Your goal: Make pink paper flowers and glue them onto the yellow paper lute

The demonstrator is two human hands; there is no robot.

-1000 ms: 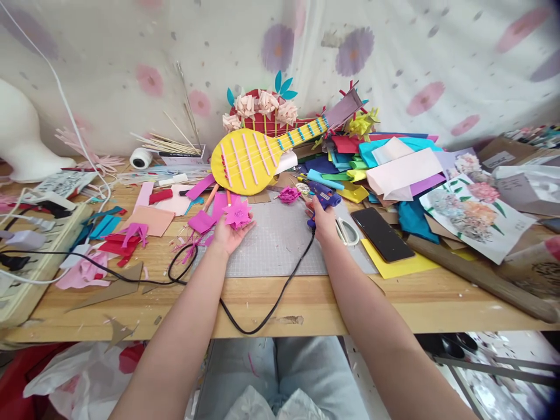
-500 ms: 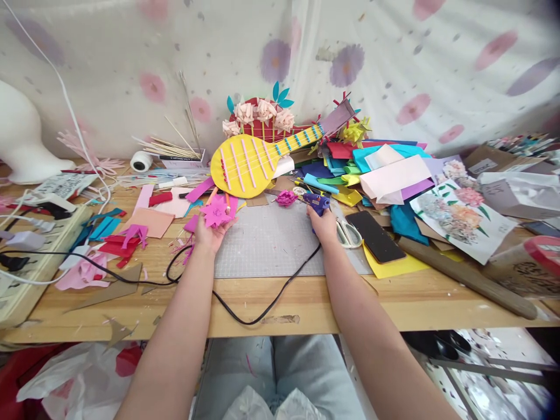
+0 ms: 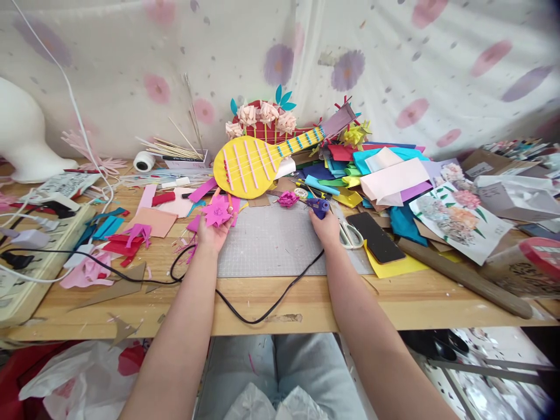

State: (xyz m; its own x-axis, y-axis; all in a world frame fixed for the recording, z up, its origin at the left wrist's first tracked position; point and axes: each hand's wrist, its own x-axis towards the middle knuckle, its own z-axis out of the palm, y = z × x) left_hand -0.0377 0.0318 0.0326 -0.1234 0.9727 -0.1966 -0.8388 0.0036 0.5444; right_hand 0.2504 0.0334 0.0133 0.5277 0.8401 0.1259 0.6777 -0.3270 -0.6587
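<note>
My left hand (image 3: pixel 212 234) has its fingers closed around a magenta paper flower (image 3: pixel 217 211) with pointed petals, raised at the left end of the grey cutting mat (image 3: pixel 271 245). My right hand (image 3: pixel 324 225) grips a blue glue gun (image 3: pixel 318 206) over the mat's right side. The gun's black cord (image 3: pixel 262 321) loops down past the mat's front edge. A smaller magenta paper flower (image 3: pixel 287 199) lies near the gun's nozzle. Behind them rests a yellow lute-shaped craft piece (image 3: pixel 245 167) with pink strips and a striped neck.
Scissors (image 3: pixel 351 234) and a black phone (image 3: pixel 375 236) lie right of the mat. Coloured sheets (image 3: pixel 394 178) are piled behind them. A wooden stick (image 3: pixel 464 279) lies at the right. A power strip (image 3: pixel 39 274) and pink and red scraps (image 3: pixel 126 245) occupy the left.
The glue gun has tilted slightly in my right hand and its nozzle points more to the left. My left hand keeps the flower in nearly the same place. The view has shifted slightly.
</note>
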